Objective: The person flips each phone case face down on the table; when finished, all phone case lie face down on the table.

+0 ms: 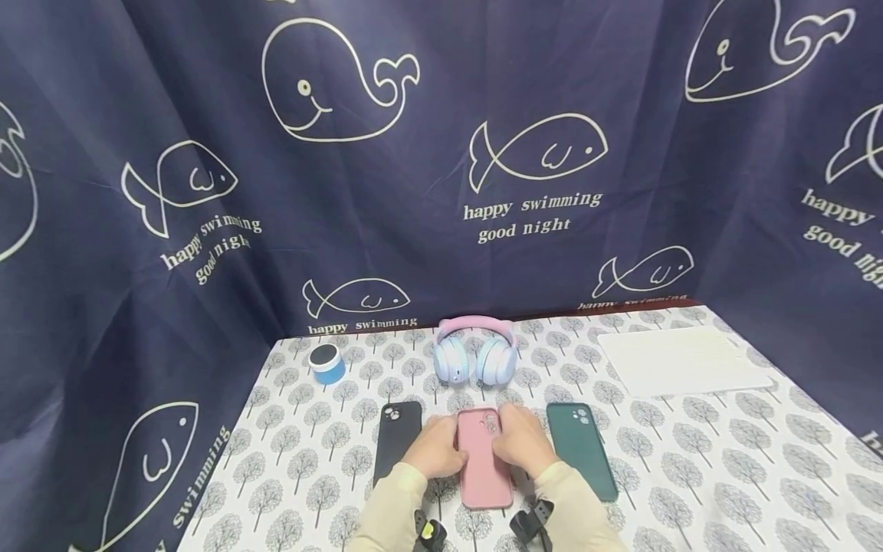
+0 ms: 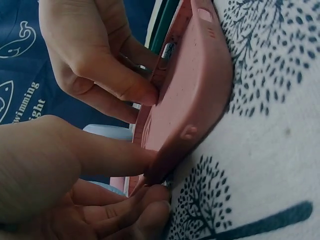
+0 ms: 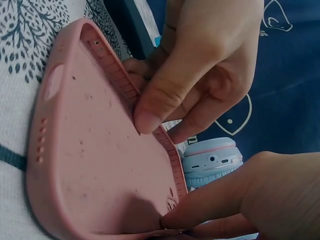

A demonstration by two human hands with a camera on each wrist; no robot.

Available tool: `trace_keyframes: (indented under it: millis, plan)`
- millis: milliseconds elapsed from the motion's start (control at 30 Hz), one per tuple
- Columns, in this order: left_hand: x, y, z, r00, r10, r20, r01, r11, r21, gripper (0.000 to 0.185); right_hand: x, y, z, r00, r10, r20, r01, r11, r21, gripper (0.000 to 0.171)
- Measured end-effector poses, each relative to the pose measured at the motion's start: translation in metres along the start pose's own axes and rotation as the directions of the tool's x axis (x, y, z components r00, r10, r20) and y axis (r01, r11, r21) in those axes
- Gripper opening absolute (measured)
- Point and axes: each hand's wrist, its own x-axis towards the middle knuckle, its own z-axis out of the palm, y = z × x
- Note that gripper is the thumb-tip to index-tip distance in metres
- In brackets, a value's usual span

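Observation:
A pink phone case [image 1: 484, 481] lies at the front middle of the table, its hollow inner side up and a camera cutout at the far end. My left hand [image 1: 438, 446] pinches its left rim, thumb inside and fingers outside. On the opposite rim, my right hand [image 1: 524, 440] grips in the same way, as the right hand's thumb [image 3: 210, 200] shows in the right wrist view. Specks dot the inner face of the pink case [image 3: 105, 150]. Beside my left hand is a black phone case [image 1: 396, 431]; a dark green phone case [image 1: 582, 445] lies right of my right hand.
Pink and pale blue headphones [image 1: 476, 356] stand behind the pink case. A small blue cylinder with a dark top [image 1: 327, 364] is at the back left. At the back right lies a flat white board [image 1: 683, 360]. A navy curtain [image 1: 428, 176] hangs behind the tree-patterned tablecloth [image 1: 303, 468].

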Motion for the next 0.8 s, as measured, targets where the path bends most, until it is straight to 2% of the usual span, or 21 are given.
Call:
trace_keyframes:
  millis: [133,333,500,800]
  plan:
    - [-0.001,-0.002,-0.003,1.000,0.003,-0.003,-0.003,1.000,-0.029,0.020,0.001,-0.001,0.001,1.000,0.001,-0.003,-0.001,1.000,0.002,0.025]
    - [-0.002,-0.004,-0.012,1.000,-0.018,0.010,0.019,0.984,-0.176,0.069,0.003,-0.002,0.003,1.000,0.014,-0.009,-0.013,1.000,0.020,0.025]
    - [-0.002,0.000,-0.023,1.000,-0.013,0.002,0.013,0.960,-0.281,0.073,0.003,-0.004,0.003,1.000,0.015,-0.020,-0.014,0.999,0.044,0.022]
    - [-0.003,0.006,-0.032,0.999,0.014,-0.037,-0.025,0.953,-0.301,0.074,0.004,-0.005,0.010,0.999,0.000,-0.046,0.003,0.997,0.073,0.015]
